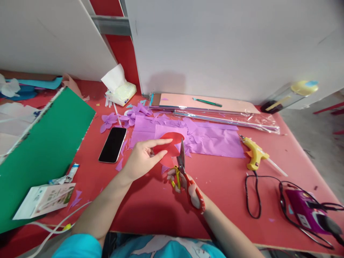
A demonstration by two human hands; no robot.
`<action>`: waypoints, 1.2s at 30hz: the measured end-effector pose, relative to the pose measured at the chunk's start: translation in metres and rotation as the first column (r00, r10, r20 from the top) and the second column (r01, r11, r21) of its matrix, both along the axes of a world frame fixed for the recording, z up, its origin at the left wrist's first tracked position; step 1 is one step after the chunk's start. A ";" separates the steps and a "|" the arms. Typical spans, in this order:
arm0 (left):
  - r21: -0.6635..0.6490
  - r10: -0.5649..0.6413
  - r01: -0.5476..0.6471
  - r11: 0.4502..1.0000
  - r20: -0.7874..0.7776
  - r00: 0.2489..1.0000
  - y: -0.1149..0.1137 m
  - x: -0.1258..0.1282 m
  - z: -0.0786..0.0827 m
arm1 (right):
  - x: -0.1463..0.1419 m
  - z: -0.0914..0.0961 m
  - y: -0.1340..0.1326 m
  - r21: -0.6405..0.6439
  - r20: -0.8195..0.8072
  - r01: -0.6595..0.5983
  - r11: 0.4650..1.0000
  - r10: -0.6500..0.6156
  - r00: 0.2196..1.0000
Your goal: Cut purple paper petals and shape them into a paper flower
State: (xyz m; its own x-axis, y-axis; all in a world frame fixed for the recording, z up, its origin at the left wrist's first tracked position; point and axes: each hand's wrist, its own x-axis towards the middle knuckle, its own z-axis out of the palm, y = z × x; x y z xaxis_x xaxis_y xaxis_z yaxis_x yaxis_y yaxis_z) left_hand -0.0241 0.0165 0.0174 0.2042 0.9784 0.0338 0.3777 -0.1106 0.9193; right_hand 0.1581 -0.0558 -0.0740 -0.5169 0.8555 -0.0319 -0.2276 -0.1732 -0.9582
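My left hand [142, 159] pinches a rounded piece of red paper [176, 137] between thumb and fingers, above the table. In my right hand [192, 193] is a pair of scissors [181, 163] with a red handle; a yellow part also shows by the fingers. The blades point away from me and lie close against the right side of the red paper; whether they are cutting it I cannot tell. Just beyond the hands, purple crepe-like paper [220, 138] is spread flat, with purple paper petals [108, 122] to its left.
Left of my hands lie a phone [113, 144], a green board [53, 139] and a tissue pack [122, 94]. A green pen [208, 103] rests on wrapped paper at the back. On the right are a yellow glue gun [255, 153], its black cord and a purple power box [306, 209].
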 end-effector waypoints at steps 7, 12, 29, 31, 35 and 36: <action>0.057 -0.005 0.009 0.998 -0.074 0.997 0.002 -0.003 0.003 | -0.002 0.001 0.000 -0.007 0.017 -0.016 1.000 0.016 1.000; 0.100 -0.014 0.026 0.995 -0.116 0.993 0.002 -0.005 0.004 | -0.003 0.000 0.001 0.010 0.010 -0.002 1.000 0.002 1.000; 0.167 -0.058 0.082 0.982 -0.147 0.987 0.002 -0.007 0.006 | -0.003 0.003 0.003 0.029 -0.022 -0.028 0.999 0.029 0.999; 0.171 -0.066 0.091 0.981 -0.145 0.987 0.002 -0.008 0.005 | -0.003 0.004 0.004 0.035 -0.027 -0.035 0.999 0.036 0.999; 0.153 -0.069 0.093 0.984 -0.154 0.986 0.002 -0.008 0.006 | -0.003 0.003 0.004 0.024 -0.037 -0.036 0.999 0.036 0.999; 0.145 -0.069 0.091 0.985 -0.154 0.986 0.002 -0.008 0.007 | -0.003 0.002 0.004 0.020 -0.037 -0.034 0.999 0.034 0.999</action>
